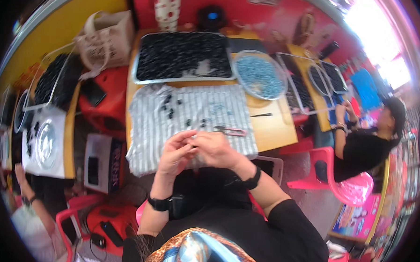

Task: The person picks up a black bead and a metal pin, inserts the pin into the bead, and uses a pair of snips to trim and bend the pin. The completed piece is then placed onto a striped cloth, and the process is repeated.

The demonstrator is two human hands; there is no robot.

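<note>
My left hand (175, 153) and my right hand (215, 149) meet over the near edge of a striped cloth (146, 142). The fingers of both are pinched together, and a small dark bit shows between them, too small to name. Just beyond my right hand lies a small pink-handled tool (234, 131), perhaps thread snips. Loose black pieces (170, 114) are scattered on the cloth's left and middle, with small light-blue pieces (218, 107) to their right. Behind the cloth stands a large tray (184, 81) heaped with black pieces, beside a round tray of light-blue pieces (261, 74).
A thin dark tool (261, 115) lies on the wooden table (278, 134). Left are a red stool (109, 96) with a phone (93, 93) and a cloth bag (108, 42). One person (366, 145) sits at the right; another person's arm (31, 196) shows at the left.
</note>
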